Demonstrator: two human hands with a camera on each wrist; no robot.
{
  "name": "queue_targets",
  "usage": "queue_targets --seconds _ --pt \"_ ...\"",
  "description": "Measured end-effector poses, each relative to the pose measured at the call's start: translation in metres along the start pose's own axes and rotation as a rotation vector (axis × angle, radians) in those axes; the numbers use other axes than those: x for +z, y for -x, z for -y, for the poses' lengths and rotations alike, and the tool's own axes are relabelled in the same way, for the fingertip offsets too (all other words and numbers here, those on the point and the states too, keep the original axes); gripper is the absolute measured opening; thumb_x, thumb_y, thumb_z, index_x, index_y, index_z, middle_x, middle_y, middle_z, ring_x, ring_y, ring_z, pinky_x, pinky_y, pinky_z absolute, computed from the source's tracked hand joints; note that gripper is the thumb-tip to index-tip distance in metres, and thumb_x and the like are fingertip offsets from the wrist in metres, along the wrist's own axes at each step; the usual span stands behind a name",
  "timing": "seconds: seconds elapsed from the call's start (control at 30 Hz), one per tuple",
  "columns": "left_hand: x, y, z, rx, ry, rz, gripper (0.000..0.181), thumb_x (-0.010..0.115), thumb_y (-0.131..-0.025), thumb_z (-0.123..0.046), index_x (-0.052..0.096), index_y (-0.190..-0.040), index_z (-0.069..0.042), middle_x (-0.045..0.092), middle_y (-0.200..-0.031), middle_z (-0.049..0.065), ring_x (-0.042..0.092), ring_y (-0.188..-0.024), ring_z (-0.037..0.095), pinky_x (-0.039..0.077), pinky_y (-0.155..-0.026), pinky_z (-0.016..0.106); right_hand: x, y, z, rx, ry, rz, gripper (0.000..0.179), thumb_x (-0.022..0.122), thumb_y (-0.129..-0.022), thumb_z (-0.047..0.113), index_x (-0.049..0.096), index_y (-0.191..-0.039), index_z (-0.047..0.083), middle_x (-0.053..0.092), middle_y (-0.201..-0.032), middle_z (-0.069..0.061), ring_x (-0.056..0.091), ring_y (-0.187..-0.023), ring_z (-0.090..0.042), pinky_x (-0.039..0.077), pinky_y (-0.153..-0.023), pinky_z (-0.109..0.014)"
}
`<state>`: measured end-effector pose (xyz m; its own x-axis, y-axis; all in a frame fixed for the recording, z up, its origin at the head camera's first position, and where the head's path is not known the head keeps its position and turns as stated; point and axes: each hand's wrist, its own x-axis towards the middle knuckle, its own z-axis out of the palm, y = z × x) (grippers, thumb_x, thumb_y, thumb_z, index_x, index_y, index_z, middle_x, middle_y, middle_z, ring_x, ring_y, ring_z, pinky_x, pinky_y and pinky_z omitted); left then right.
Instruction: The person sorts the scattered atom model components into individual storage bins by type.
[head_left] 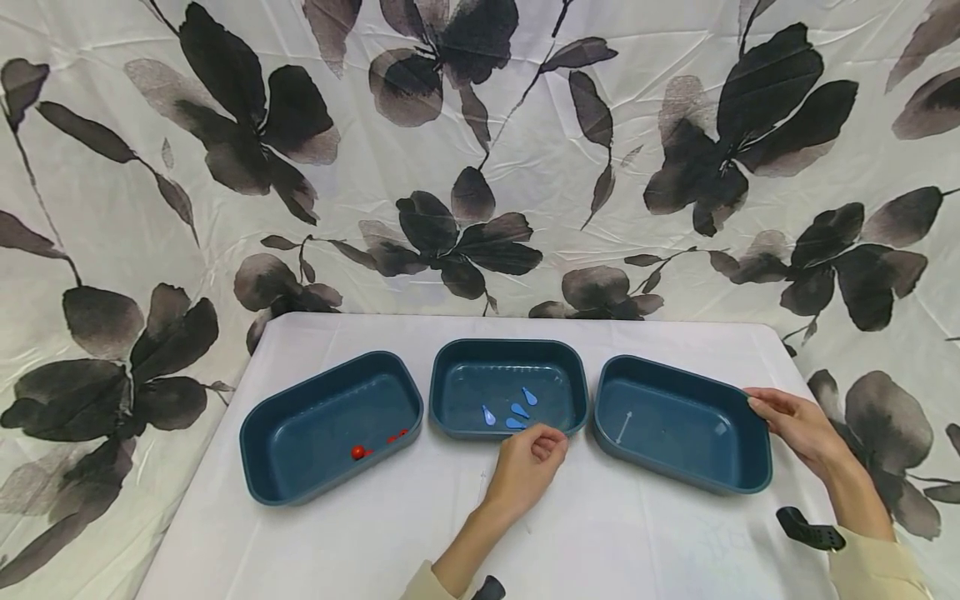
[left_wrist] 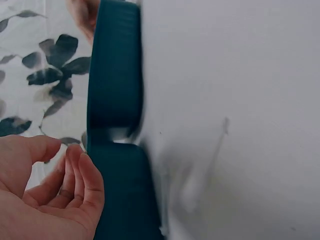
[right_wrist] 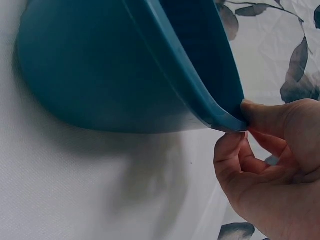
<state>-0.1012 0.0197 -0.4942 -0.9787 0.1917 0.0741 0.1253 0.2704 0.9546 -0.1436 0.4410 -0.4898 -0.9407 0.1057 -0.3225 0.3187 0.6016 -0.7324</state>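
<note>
My right hand (head_left: pixel 802 429) pinches the outer rim of the right-hand teal tray (head_left: pixel 675 477), thumb on the inside and fingers beneath the lip, as the right wrist view shows. A thin pale stick (head_left: pixel 624 427) lies in that tray. My left hand (head_left: pixel 525 471) hovers by the front right corner of the middle teal tray (head_left: pixel 510 347). Its fingers are loosely curled, and the left wrist view shows a small gap between thumb and fingertips with nothing in it. Several small blue drop-shaped pieces (head_left: pixel 519 410) lie inside the middle tray.
A third teal tray (head_left: pixel 300 487) at the left contains a red ball (head_left: pixel 357 452) and small red bits (head_left: pixel 397 437). Thin pale sticks (left_wrist: pixel 220 147) lie on the white-covered table (head_left: pixel 600 533) in front of the middle tray. Behind the table hangs a flowered cloth (head_left: pixel 570 167).
</note>
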Motion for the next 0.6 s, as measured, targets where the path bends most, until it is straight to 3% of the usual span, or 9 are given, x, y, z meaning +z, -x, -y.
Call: queue_targets --seconds 0.27,0.6 --pt "-0.017 0.014 0.013 -0.038 -0.011 -0.058 0.008 0.072 -0.096 -0.012 0.075 -0.098 -0.006 0.067 -0.084 -0.002 0.059 -0.075 0.007 0.051 -0.072 0.02 0.0 0.0 0.001 0.005 -0.019 0.006 0.067 0.047 -0.109 0.043 0.041 -0.148 -0.01 0.046 -0.145 -0.034 0.049 -0.091 0.014 0.042 -0.106 -0.061" --pt "-0.035 0.03 0.029 -0.101 -0.029 -0.123 0.007 0.073 -0.094 -0.011 0.075 -0.098 -0.006 0.067 -0.084 -0.002 0.059 -0.077 0.009 0.051 -0.07 0.019 -0.001 0.0 0.001 -0.005 0.015 -0.005 0.063 0.048 -0.109 0.04 0.043 -0.147 -0.011 0.057 -0.135 -0.026 0.052 -0.089 0.013 0.054 -0.096 -0.046"
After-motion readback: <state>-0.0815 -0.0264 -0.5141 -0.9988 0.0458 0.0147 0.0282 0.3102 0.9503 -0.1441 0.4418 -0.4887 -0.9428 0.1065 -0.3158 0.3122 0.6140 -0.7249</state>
